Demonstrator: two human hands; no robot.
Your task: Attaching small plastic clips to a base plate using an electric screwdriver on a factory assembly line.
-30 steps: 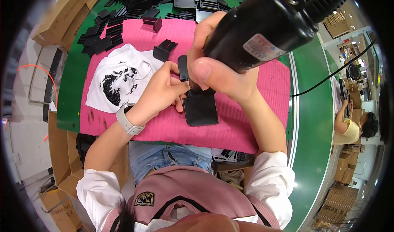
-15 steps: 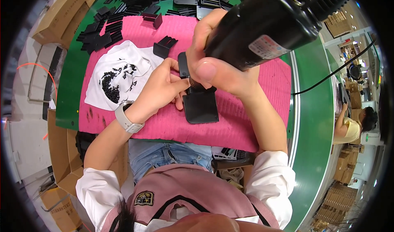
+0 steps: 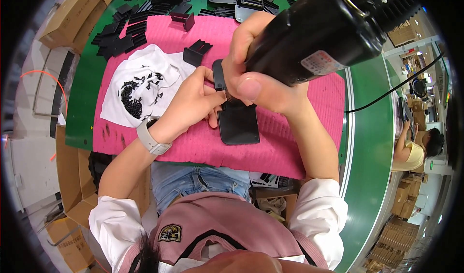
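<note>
My right hand (image 3: 263, 87) wraps round the body of a black electric screwdriver (image 3: 309, 43), held tilted over the work. Its tip is hidden behind my fingers. Below it, a black plastic bracket (image 3: 239, 126) with a flat square plate lies on the pink foam mat (image 3: 285, 150). My left hand (image 3: 193, 101) has its fingers closed at the bracket's left side, steadying it close to the screwdriver's tip; the fingertips are partly hidden. To the left, a pile of small black screws (image 3: 131, 101) rests on a crumpled white cloth (image 3: 113, 101).
Two loose black brackets, one angled piece (image 3: 197, 52) and another (image 3: 182, 21), stand beyond my left hand. Several black plastic parts (image 3: 164, 0) are heaped along the far side of the green table (image 3: 369, 176). A black cable (image 3: 396, 83) runs off right. Cardboard boxes (image 3: 79, 17) stand left.
The screwdriver's body has shifted slightly to the right and down in view, with my right hand still round it. My left hand keeps its place at the bracket.
</note>
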